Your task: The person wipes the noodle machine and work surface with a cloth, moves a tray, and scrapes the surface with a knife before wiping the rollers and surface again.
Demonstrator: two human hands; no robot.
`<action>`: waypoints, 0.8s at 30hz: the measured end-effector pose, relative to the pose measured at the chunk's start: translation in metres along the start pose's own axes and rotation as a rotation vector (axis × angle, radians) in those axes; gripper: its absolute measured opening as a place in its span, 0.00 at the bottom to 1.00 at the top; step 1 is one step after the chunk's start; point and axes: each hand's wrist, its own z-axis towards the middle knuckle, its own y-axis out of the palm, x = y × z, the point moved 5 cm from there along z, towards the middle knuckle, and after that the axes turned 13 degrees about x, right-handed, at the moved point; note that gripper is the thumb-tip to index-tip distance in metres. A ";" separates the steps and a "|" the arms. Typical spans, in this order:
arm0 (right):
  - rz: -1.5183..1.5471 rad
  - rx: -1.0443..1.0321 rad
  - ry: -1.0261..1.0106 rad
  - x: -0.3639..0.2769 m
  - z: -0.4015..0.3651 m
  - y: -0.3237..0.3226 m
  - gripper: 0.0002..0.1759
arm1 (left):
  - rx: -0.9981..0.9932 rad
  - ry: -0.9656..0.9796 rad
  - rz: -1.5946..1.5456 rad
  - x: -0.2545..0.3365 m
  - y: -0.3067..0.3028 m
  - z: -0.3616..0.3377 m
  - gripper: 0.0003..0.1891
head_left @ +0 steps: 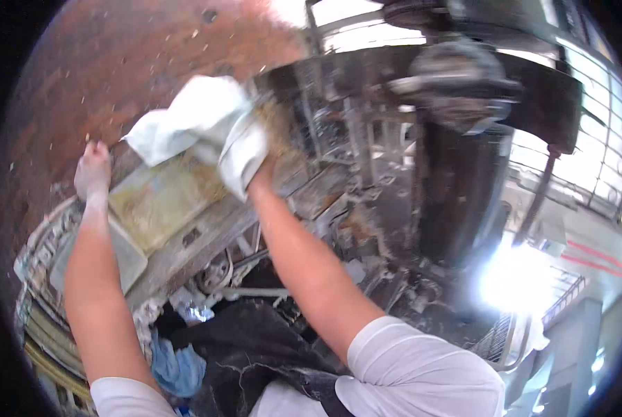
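Note:
A white cloth [203,108] is spread out from my right hand, blurred by motion. It wraps over my right hand [245,156] up to the wrist, so the fingers are hidden beneath it. Below the cloth lies a yellowish, stained flat slab [165,201] on the edge of the machine. My left hand [93,170] is held left of the slab, with its fingers curled in. Whatever those fingers may hold is hidden. Under my left forearm sits a pale, translucent tray or lid [131,257].
A large reddish-brown surface [116,76] fills the upper left, dotted with small bits. Dark, dirty machinery with a big cylinder [453,194] stands to the right. A blue cloth [175,365] and my black apron [255,340] are close to my body. A bright lamp glares at the right.

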 end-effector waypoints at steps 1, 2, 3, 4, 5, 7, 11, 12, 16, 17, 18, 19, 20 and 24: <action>0.231 -0.082 0.175 0.014 -0.005 0.007 0.23 | 0.030 -0.001 0.004 -0.008 0.014 0.003 0.25; 0.309 -0.154 0.282 0.027 -0.014 0.014 0.23 | 0.041 -0.014 -0.005 -0.004 0.009 0.001 0.24; 0.342 -0.236 0.342 0.032 -0.027 0.029 0.23 | 0.057 0.015 -0.004 -0.003 0.009 0.000 0.24; 0.356 -0.305 0.370 0.035 -0.043 0.044 0.22 | 0.058 0.016 -0.011 0.002 0.004 -0.002 0.23; 0.355 -0.364 0.354 0.034 -0.063 0.060 0.22 | 0.070 0.012 0.010 0.000 0.008 -0.001 0.23; 0.253 -0.460 0.194 0.010 -0.098 0.094 0.21 | 0.071 0.021 0.024 -0.001 0.014 0.002 0.23; -0.027 -0.538 -0.190 0.016 -0.130 0.154 0.22 | -0.021 0.064 0.027 -0.004 0.004 0.000 0.23; -0.302 -0.617 -0.371 -0.017 -0.138 0.152 0.24 | -0.041 0.070 -0.016 0.003 0.002 -0.004 0.24; -0.144 -0.674 -0.190 -0.056 -0.145 0.135 0.30 | -0.019 0.060 -0.017 -0.001 0.008 0.001 0.26; -0.211 -0.758 -0.176 -0.061 -0.145 0.133 0.30 | -0.025 0.044 -0.001 0.002 0.007 -0.002 0.27; -0.272 -0.838 -0.159 -0.054 -0.148 0.135 0.31 | -0.031 0.033 0.019 0.001 0.005 -0.003 0.27; -0.267 -0.837 -0.152 -0.052 -0.151 0.138 0.31 | -0.033 0.036 0.026 -0.004 0.006 -0.002 0.27; -0.289 -0.791 -0.155 -0.050 -0.153 0.141 0.30 | -0.010 0.047 0.007 -0.005 0.008 -0.001 0.27; -0.164 -0.669 -0.143 0.003 -0.170 0.166 0.29 | -0.051 0.109 0.024 -0.003 0.006 -0.005 0.30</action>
